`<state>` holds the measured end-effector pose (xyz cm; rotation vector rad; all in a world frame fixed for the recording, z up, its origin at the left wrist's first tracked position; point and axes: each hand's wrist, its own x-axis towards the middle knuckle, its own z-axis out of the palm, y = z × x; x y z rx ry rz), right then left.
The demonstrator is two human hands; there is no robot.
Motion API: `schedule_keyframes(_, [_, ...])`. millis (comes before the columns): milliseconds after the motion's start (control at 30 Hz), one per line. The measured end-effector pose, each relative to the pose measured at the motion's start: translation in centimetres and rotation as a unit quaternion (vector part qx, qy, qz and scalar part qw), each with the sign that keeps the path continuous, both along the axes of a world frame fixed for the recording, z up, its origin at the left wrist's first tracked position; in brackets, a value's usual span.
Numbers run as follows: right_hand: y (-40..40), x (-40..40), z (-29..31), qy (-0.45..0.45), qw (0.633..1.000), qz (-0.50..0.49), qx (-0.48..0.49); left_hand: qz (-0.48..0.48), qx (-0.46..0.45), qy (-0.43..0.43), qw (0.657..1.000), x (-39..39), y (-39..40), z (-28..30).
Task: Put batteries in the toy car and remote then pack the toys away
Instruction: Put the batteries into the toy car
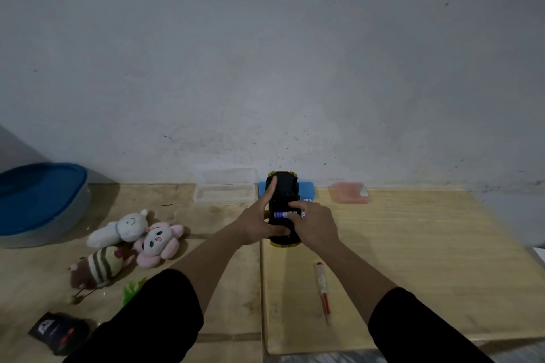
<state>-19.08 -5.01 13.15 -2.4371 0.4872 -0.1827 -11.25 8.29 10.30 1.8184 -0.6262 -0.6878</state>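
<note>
Sleeves frame the car [282,209], which lies belly-up on the table [413,244], its long axis running away toward the wall. Left hand [259,222] steadies the car, forefinger stretched along its underside; right hand [312,222] presses a battery [281,214] crosswise into the bay. Battery-loading step, I judge; next comes seating it, then screwdriver [323,292] below the car.

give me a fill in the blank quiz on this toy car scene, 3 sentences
1. The car lies with its ____ side up between both hands.
2. The right hand presses a ____ into the car.
3. The screwdriver has a ____ handle.

Missing words: under; battery; red
</note>
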Motion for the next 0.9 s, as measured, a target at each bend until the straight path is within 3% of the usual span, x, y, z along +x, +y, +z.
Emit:
schedule_keyframes(200, [-0.9, -0.1, 0.4, 0.06, 0.993, 0.044, -0.096, -0.003, -0.002, 0.016, 1.0, 0.2, 0.8, 0.2])
schedule_keyframes(467, [-1.8, -0.3, -0.5, 0.037, 0.995, 0.07, -0.067, -0.02, -0.004, 0.028, 0.999, -0.2, 0.7, -0.5])
schedule_keyframes(733, [-2.1, -0.8, -1.2, -0.05, 0.992, 0.1, 0.05, -0.027, 0.012, 0.027, 0.999, 0.1, 0.8, -0.5])
schedule_keyframes(900, [-1.9, -0.6, -0.8, -0.055, 0.984, 0.049, 0.163, -0.044, 0.014, 0.048, 0.998, -0.4, 0.3, -0.4])
